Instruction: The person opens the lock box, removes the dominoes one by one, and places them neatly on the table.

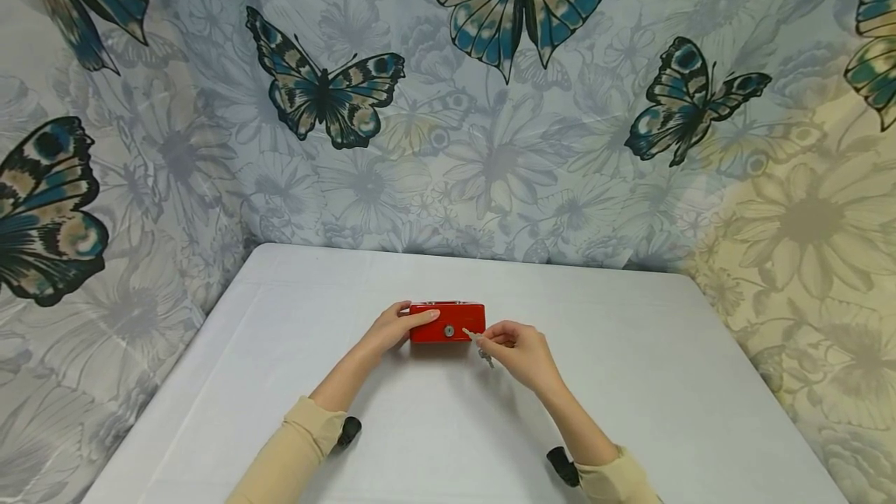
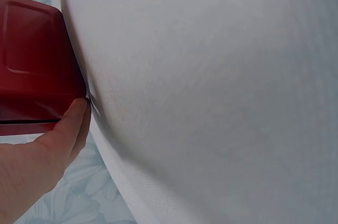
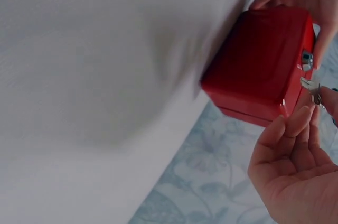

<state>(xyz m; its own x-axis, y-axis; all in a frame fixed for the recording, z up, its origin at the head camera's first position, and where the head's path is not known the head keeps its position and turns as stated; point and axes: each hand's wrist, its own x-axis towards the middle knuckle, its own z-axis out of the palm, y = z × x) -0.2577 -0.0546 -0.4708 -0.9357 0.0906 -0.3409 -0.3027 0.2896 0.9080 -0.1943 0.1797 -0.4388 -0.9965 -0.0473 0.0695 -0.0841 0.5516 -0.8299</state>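
A small red metal cash box (image 1: pixel 465 314) stands on the white table, its round silver lock (image 1: pixel 449 330) facing the person. My left hand (image 1: pixel 390 330) grips the box at its left end, thumb across the front face and fingers along the side. With thumb and fingertips, my right hand (image 1: pixel 519 350) pinches a small silver key (image 3: pixel 308 83), its tip pointing at the front face just right of the lock. Another key (image 1: pixel 486 358) hangs below from the same ring. In the right wrist view the key's blade is apart from the lock cylinder (image 3: pixel 307 60).
The table (image 1: pixel 595 333) wears a smooth white cover. Behind it and at both sides hangs a floral cloth backdrop (image 1: pixel 504 177) with large butterflies. Black wrist cameras sit on the beige sleeves (image 1: pixel 294 449).
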